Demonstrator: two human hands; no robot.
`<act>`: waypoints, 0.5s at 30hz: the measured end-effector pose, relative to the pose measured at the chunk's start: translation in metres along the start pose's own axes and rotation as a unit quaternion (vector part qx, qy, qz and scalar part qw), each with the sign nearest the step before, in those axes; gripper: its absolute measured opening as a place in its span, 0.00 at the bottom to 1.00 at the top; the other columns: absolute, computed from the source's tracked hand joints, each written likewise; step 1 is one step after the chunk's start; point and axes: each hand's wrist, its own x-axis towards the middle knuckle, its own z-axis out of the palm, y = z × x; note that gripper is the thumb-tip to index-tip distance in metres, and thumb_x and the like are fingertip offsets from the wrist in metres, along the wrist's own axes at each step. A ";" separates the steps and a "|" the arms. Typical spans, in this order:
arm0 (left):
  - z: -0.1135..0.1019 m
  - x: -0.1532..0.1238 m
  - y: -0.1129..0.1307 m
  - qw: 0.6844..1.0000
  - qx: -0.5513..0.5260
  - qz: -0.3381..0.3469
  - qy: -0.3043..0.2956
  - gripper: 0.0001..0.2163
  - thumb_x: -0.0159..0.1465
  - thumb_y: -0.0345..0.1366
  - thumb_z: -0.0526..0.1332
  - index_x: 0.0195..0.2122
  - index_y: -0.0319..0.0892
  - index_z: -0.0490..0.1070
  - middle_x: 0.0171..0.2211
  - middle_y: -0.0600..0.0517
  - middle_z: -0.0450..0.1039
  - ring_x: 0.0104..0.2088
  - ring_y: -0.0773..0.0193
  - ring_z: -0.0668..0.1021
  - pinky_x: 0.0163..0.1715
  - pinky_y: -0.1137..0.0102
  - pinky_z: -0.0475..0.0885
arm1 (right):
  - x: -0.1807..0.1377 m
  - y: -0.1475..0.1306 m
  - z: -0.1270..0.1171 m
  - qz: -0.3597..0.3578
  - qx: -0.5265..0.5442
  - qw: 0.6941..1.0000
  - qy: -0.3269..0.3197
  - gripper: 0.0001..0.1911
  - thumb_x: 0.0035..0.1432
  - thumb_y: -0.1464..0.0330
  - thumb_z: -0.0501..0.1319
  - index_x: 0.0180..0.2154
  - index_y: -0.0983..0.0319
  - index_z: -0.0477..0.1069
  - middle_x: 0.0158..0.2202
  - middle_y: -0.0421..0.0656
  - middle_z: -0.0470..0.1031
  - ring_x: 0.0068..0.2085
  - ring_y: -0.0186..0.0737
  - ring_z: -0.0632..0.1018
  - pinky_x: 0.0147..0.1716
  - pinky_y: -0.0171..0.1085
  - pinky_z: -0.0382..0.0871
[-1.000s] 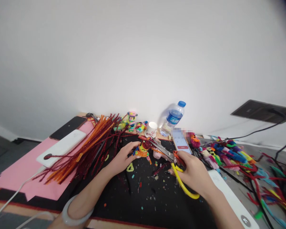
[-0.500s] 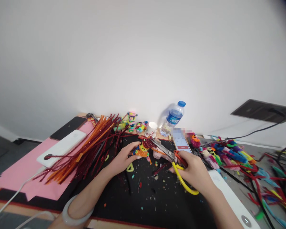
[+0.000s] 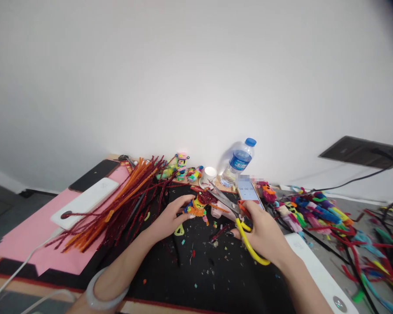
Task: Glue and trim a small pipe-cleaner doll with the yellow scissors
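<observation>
My left hand (image 3: 172, 216) pinches a small pipe-cleaner doll (image 3: 197, 206) with a yellow face, dark red glittery top and orange and blue body. A pair of scissors (image 3: 227, 203) with yellow and red handles is in my right hand (image 3: 260, 231), fingers through the loops. Its metal blades point toward the doll's head from the right, partly spread. Whether the blades touch the red strands there I cannot tell. A pale pink object (image 3: 221, 210) lies behind the doll, partly hidden. Below both hands, small clippings lie scattered over the black mat (image 3: 183, 279).
Red and orange pipe cleaners (image 3: 127, 200) lie on pink sheets (image 3: 29, 233) at left, by a white device (image 3: 85, 203). A paper cup (image 3: 208, 176), water bottle (image 3: 239, 162) and phone (image 3: 248, 192) stand behind. Colourful dolls (image 3: 317, 209) and a white case (image 3: 321, 272) are at right.
My right hand and the scissors have shifted very slightly, and the blades look a bit more spread. The phone screen shows different content. The doll stays almost in place in my left hand.
</observation>
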 end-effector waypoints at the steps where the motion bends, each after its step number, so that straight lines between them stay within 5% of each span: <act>1: 0.000 0.000 0.000 1.000 0.004 -0.001 -0.003 0.21 0.60 0.36 0.58 0.55 0.44 0.62 0.54 0.46 0.66 0.53 0.56 0.69 0.51 0.62 0.67 | 0.001 -0.001 0.001 -0.007 -0.007 1.000 0.006 0.17 0.45 0.60 0.62 0.36 0.58 0.60 0.33 0.42 0.72 0.31 0.43 0.73 0.28 0.35 0.59; 15: 0.002 -0.002 -0.004 0.999 0.020 0.025 -0.017 0.20 0.61 0.35 0.56 0.55 0.47 0.61 0.56 0.47 0.63 0.56 0.57 0.67 0.52 0.63 0.67 | 0.007 -0.009 0.003 -0.034 -0.007 0.999 -0.002 0.17 0.44 0.58 0.64 0.27 0.58 0.56 0.28 0.38 0.69 0.27 0.37 0.68 0.25 0.32 0.54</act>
